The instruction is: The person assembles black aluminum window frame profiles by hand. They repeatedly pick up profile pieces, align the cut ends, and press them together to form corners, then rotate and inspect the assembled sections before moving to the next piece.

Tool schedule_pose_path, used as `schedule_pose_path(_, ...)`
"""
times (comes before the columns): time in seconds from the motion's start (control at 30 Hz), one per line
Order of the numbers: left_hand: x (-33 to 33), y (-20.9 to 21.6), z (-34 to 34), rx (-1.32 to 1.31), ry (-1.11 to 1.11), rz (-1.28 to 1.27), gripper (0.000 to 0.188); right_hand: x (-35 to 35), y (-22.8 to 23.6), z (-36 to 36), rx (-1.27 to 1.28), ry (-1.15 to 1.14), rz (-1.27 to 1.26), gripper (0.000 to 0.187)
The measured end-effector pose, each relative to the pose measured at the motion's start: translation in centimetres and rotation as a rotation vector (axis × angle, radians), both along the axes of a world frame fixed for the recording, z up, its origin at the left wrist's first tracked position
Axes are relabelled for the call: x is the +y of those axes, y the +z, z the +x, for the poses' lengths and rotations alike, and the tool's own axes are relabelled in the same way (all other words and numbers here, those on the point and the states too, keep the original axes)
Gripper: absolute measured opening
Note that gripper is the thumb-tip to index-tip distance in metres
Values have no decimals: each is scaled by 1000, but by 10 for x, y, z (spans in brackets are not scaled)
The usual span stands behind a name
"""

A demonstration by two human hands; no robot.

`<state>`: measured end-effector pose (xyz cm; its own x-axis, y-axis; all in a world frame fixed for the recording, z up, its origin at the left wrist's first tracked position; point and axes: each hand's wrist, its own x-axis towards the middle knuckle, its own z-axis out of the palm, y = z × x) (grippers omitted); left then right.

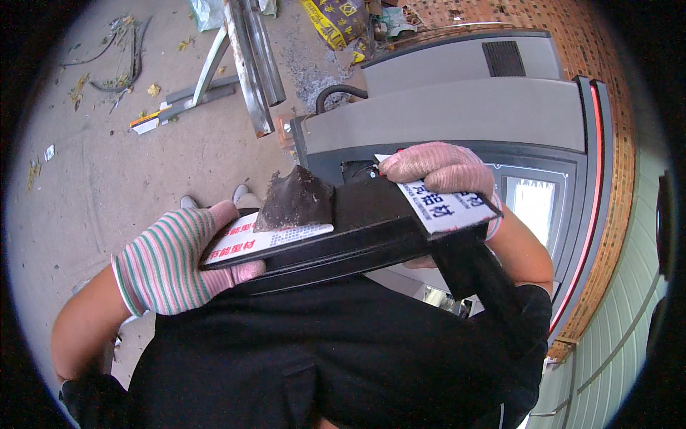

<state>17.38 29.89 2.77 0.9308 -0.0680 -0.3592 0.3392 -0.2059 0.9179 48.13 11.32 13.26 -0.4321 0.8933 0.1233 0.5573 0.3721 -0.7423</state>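
Observation:
Both of my hands hold a dark window-frame-like profile level in front of my black shirt. White printed protective film lies on its left and right ends, and a torn dark flap of film stands up near the left end. My left hand, in a striped glove, grips the left end with the thumb on top and fingers below. My right hand, in a pinkish glove, is closed over the right end at the white film. A dark piece slants down from that right end.
A large grey machine with a lit panel stands ahead and to the right. Metal profiles lean at the upper middle. Short bars and a black hose lie on the concrete floor. A purple-yellow bag lies beyond.

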Motion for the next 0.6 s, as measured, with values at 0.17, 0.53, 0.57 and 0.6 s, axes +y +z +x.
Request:
schedule_pose_path(0.17, -9, 5, -2, -26, 80, 81, 62, -3, -2, 4, -72, 59, 33, 81)
schedule_pose_path(0.53, -19, -2, -9, -92, 85, 235, 61, -20, -17, -5, -249, -37, 345, 51)
schedule_pose_path(0.57, -20, -3, -10, -149, 85, 265, 62, -21, -19, -5, -255, -19, 377, 51)
schedule_pose_path(0.6, -21, -4, -11, -160, 74, 282, 62, -21, -24, -6, -251, 1, 437, 52)
